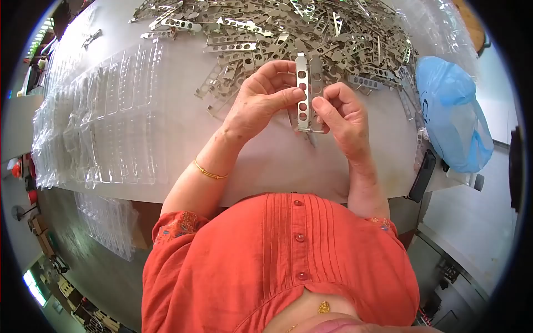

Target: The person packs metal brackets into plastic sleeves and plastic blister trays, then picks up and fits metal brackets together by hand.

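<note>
Upright in front of my chest stands a narrow metal slot bracket point(302, 105) with a row of round holes and a bent foot at its lower end. My left hand point(261, 97) is closed on its left side, the thumb lying across its face. A second strip with holes point(316, 67) shows just behind it, partly hidden. My right hand point(344, 114) pinches at the right edge of these pieces, thumb and curled fingers together; exactly which piece it grips is hard to see. Beyond both hands lies a large heap of similar brackets point(338, 41).
Clear plastic blister trays point(119, 111) are stacked on the table's left side, with more trays point(108, 219) below the edge. On the right are a blue plastic bag point(452, 114) and a dark phone-like object point(423, 175). The white table point(266, 166) has its front edge against my body.
</note>
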The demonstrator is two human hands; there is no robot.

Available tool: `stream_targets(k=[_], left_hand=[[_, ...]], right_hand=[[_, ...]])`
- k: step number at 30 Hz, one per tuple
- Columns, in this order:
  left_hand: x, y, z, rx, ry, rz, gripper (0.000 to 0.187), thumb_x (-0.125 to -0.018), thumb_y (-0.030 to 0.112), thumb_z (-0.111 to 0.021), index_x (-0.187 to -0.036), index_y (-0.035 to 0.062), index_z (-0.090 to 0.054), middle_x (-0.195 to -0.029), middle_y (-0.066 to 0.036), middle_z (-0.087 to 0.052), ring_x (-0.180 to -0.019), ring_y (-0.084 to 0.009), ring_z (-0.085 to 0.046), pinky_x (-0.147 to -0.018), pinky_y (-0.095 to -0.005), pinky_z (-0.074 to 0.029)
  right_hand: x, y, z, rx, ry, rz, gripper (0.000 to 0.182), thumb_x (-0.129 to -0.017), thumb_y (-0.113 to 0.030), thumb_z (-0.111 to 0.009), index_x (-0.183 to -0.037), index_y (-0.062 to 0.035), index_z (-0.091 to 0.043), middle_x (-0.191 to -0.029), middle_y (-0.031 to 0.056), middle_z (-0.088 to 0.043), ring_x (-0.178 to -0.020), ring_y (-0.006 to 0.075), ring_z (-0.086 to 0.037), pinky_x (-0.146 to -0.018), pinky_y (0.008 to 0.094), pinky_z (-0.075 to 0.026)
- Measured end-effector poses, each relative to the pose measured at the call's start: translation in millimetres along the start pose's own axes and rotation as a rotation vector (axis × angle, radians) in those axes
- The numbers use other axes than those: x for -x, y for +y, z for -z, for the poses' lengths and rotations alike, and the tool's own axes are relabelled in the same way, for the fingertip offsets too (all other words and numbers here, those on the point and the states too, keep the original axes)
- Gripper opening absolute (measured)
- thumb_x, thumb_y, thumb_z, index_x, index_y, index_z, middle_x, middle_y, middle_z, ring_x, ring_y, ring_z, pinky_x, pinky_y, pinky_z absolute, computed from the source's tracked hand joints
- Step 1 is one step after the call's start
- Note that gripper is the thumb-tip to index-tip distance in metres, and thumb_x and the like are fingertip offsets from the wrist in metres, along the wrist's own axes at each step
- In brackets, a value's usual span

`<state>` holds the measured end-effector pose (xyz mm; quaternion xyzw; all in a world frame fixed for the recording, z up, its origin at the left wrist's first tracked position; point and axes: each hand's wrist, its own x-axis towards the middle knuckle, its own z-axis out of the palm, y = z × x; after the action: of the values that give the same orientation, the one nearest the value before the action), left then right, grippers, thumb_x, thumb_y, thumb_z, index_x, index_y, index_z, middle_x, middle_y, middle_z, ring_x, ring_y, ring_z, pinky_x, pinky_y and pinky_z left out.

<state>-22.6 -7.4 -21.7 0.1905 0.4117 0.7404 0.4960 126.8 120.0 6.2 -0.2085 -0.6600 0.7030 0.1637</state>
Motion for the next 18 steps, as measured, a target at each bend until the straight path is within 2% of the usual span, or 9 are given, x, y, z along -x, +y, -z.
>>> stream_targets(k=[18], left_hand=[[-1.3,-4.8,4.6,-0.001,-0.028,0.003,0.044,-0.092,-0.001,-0.067,-0.132,0.0022,-0.049,-0.105,-0.011,-0.069,-0.09,-0.0167,-0.068,-0.075,-0.0327,-0.061]], right_hand=[[0.2,1.5,0.6,0.01,-0.022,-0.024,0.011,-0.097,-0.012,-0.063,-0.089,-0.0077,-0.057,-0.069,-0.0035,-0.059,-0.057,0.0005,-0.049,-0.049,0.0196,-0.037]])
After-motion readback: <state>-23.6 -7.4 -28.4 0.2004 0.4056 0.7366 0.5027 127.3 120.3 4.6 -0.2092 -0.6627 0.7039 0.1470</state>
